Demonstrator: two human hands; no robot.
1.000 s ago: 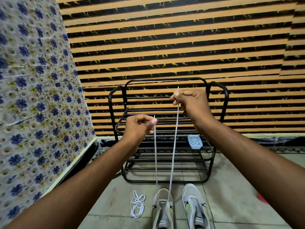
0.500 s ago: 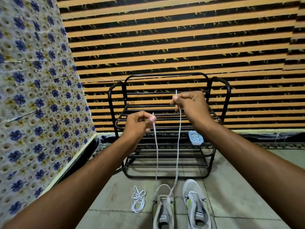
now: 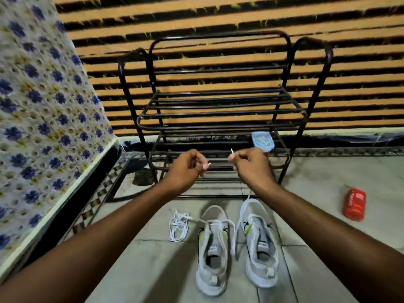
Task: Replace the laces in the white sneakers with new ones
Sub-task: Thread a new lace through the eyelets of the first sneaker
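Two white sneakers stand side by side on the floor, toes away from me: the left sneaker (image 3: 213,254) and the right sneaker (image 3: 260,243). A white lace (image 3: 220,221) runs across the left sneaker's front eyelets and droops on both sides. My left hand (image 3: 188,167) pinches one lace tip and my right hand (image 3: 251,164) pinches the other, both held above the shoes. A loose bundle of white lace (image 3: 178,225) lies on the floor left of the left sneaker.
A black metal shoe rack (image 3: 218,110) stands against the striped wall just beyond my hands, with a small blue tray (image 3: 262,141) on a lower shelf. A red packet (image 3: 354,204) lies on the floor at the right. A floral-covered surface (image 3: 43,127) borders the left.
Both hands have come down from high in front of the rack to just above the shoes. The lace, pulled taut before, now hangs slack over the left sneaker. The camera tilted down.
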